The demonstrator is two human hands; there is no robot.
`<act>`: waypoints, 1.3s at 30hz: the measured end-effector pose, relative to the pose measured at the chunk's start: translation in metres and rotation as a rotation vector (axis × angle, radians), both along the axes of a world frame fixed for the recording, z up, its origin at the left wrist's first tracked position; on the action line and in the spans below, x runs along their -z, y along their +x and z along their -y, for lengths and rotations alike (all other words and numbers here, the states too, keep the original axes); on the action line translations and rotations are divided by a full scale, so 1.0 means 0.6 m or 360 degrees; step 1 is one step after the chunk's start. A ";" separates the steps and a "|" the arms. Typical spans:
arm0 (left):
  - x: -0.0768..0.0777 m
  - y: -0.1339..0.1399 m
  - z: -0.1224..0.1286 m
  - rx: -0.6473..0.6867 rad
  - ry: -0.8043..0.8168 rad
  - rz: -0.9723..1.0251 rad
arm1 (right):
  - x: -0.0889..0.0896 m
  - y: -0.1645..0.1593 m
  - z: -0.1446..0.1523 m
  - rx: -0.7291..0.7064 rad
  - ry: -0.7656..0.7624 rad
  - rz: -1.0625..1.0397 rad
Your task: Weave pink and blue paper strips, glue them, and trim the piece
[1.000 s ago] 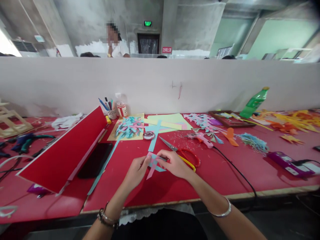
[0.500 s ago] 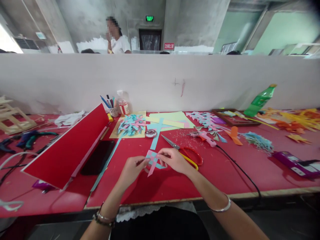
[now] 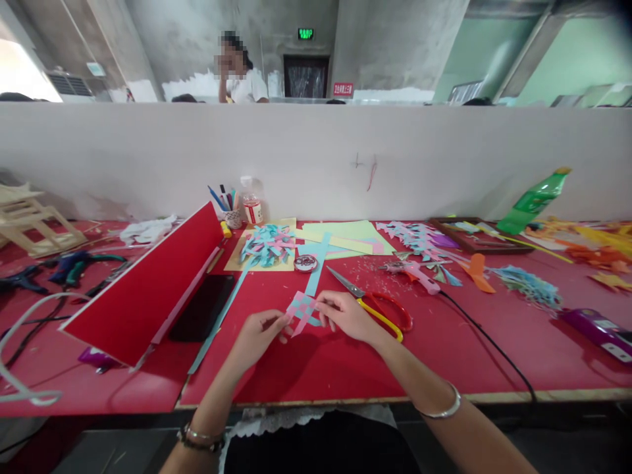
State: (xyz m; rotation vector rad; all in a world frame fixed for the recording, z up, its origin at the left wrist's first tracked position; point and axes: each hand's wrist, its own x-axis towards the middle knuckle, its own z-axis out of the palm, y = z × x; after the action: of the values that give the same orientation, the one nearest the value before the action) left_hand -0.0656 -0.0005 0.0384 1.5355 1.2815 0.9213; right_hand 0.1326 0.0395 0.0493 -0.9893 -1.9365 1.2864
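Note:
Between my hands, above the red tabletop, is a small weave of pink and light-blue paper strips (image 3: 301, 305) in a checked pattern, with loose strip ends hanging down. My left hand (image 3: 261, 334) pinches its left edge between thumb and fingers. At the right edge, my right hand (image 3: 344, 315) pinches it too. Scissors (image 3: 368, 297) with red and yellow handles lie just beyond my right hand, blades pointing away to the left. A light-blue paper strip (image 3: 317, 266) runs from behind the weave toward the pale paper sheets (image 3: 340, 235). A round tin (image 3: 305, 263) sits beside that strip.
A pile of blue and pink paper curls (image 3: 268, 245) lies at the back. To the left stand a red board (image 3: 153, 289) and a black phone (image 3: 203, 308). On the right are a pink glue gun (image 3: 413, 275) with its cord, a tray (image 3: 484, 237) and a green bottle (image 3: 536, 203).
The paper weave has turned slightly between my fingers, and its checked face shows more. The whole view has shifted a little, so the table things appear further right.

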 end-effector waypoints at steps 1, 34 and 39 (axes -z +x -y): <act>0.000 -0.005 -0.001 -0.0005 0.0015 -0.0019 | 0.000 -0.003 -0.002 0.0002 0.0011 0.0001; -0.007 -0.089 -0.056 -0.0442 0.0340 -0.1977 | 0.070 -0.027 -0.093 0.0316 0.0944 0.1199; 0.024 -0.071 -0.022 0.0123 0.0573 -0.1815 | 0.073 -0.021 -0.091 0.0311 0.0934 0.1140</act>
State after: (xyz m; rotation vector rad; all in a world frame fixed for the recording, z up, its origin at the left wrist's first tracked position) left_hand -0.1082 0.0125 0.0239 2.5367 1.8355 0.1434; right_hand 0.1199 0.0941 0.0056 -1.3727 -2.4357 0.1938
